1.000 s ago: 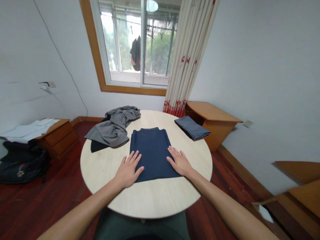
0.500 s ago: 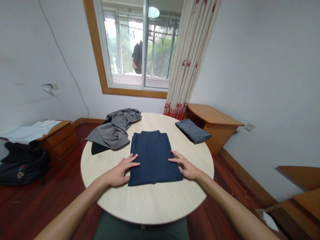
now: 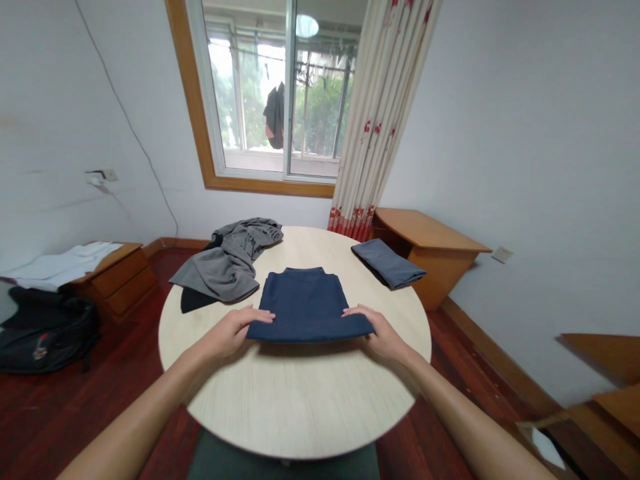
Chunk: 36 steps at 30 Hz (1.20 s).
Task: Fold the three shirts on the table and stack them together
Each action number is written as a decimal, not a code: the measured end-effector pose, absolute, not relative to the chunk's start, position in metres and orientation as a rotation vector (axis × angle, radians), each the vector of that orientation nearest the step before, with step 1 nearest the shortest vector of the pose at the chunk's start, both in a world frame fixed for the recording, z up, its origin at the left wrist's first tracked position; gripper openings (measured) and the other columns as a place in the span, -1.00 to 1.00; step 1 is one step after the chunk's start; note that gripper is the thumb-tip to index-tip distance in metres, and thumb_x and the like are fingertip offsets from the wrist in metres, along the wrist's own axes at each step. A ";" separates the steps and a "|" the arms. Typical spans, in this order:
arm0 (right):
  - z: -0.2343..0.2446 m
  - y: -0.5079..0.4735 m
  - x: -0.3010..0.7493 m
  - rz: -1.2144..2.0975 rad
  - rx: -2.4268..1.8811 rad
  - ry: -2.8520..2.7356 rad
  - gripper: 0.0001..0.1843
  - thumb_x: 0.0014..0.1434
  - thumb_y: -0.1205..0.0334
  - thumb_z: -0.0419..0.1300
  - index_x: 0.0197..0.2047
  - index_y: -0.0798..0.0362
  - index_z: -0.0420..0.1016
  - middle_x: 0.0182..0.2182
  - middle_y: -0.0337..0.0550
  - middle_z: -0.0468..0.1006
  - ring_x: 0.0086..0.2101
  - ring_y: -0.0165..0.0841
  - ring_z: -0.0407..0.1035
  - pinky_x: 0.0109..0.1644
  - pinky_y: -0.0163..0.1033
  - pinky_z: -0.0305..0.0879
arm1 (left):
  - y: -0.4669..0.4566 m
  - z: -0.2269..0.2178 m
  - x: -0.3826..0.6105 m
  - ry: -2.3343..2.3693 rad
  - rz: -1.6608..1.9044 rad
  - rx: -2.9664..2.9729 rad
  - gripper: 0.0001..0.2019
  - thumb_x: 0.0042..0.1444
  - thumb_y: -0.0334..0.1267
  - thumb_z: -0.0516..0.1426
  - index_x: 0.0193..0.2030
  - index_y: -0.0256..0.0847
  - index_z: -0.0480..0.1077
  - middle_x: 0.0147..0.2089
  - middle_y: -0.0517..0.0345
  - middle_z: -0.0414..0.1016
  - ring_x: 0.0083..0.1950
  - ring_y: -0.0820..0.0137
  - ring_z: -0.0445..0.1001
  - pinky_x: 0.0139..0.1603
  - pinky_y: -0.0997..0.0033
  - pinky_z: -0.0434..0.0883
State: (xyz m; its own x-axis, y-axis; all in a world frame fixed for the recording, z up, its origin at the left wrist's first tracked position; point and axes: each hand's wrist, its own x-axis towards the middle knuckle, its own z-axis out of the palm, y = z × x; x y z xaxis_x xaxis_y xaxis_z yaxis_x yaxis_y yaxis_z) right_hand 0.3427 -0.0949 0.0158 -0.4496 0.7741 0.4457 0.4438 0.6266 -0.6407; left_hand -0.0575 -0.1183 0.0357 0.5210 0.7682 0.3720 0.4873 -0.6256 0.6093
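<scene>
A folded navy garment lies in the middle of a round light-wood table. Its near edge is raised off the tabletop. My left hand grips the near left corner, thumb on top and fingers underneath. At the near right corner my right hand holds the cloth the same way. Both forearms reach in from the bottom of the view.
A crumpled grey garment over a black one lies at the table's back left. A folded blue-grey cloth sits at the back right. A wooden cabinet stands right, a low drawer unit and black bag left.
Both hands slid from lying flat on the navy garment to its near corners, gripped them, and lifted the near edge up and away from me.
</scene>
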 end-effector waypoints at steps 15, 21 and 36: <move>-0.002 0.006 0.299 0.818 -1.353 -1.656 -0.50 0.09 0.11 0.24 0.09 0.08 0.35 -0.40 -0.22 0.50 -0.39 -0.32 0.38 -0.26 -0.22 0.32 | -0.034 -0.003 -0.035 1.509 1.089 1.696 -0.26 -0.02 -0.04 0.26 0.28 -0.35 0.28 -0.30 0.13 0.52 -0.25 0.25 0.51 -0.14 0.30 0.41; -0.007 -0.002 0.306 0.617 -1.375 -1.640 -0.74 0.02 0.11 0.20 -0.22 0.02 0.35 -0.59 -0.42 0.19 -0.53 -0.40 0.16 -0.39 -0.30 0.10 | -0.038 0.002 -0.038 1.537 1.079 1.730 -0.43 -0.08 -0.09 0.26 0.09 -0.29 0.44 -0.55 0.37 0.26 -0.47 0.39 0.34 -0.37 0.42 0.27; 0.006 0.000 0.302 0.740 -1.621 -1.678 -0.70 0.07 0.08 0.29 -0.21 0.02 0.32 -0.49 -0.29 0.44 -0.46 -0.35 0.33 -0.35 -0.28 0.19 | -0.021 0.011 -0.041 1.656 0.990 1.620 -0.25 -0.03 -0.01 0.33 0.24 -0.41 0.29 -0.20 -0.03 0.56 -0.17 0.18 0.54 -0.20 0.33 0.43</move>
